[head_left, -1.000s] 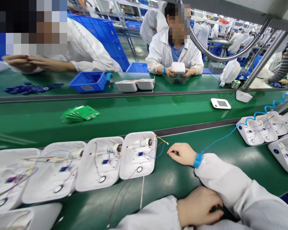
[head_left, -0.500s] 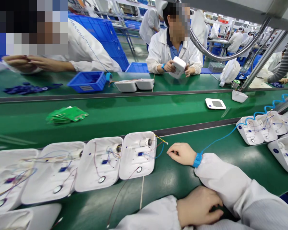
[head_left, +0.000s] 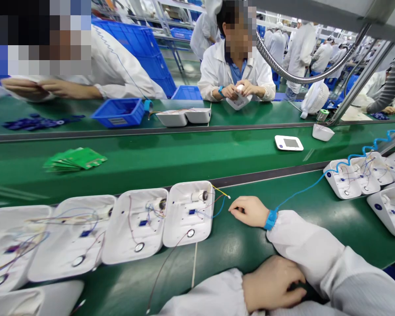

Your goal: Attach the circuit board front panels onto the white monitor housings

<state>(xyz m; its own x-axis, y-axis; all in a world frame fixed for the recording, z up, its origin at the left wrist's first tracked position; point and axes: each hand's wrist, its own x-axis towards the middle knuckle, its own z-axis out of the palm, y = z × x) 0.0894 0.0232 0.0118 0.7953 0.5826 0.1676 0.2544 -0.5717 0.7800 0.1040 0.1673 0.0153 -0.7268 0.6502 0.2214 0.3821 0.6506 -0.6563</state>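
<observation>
My right hand (head_left: 250, 211), with a blue wrist strap (head_left: 271, 219), rests on the green workbench with fingers curled together and nothing visible in them. The loose wire ends of the nearest white plastic housing (head_left: 181, 219) lie just left of its fingertips, apart from them. That housing holds a small motor (head_left: 199, 195), a blue connector (head_left: 192, 211) and a round disc (head_left: 191, 233) with wires. Lower down, my left hand (head_left: 273, 283) lies palm down beside the right forearm, thumb apart from the bent fingers, holding nothing I can see. Further wired housings (head_left: 136, 224) stand in a row to the left.
More housings (head_left: 344, 177) stand at the right under a coiled blue cord (head_left: 375, 142). On the belt beyond are green circuit boards (head_left: 77, 159), a white panel with a screen (head_left: 289, 143) and a white cup-like part (head_left: 323, 132). Two co-workers sit opposite, near a blue bin (head_left: 118, 113).
The green boards, screen panel and cup-like part have shifted left along the belt. The co-worker opposite has lowered and turned a white housing, now in both hands. My hands stay still.
</observation>
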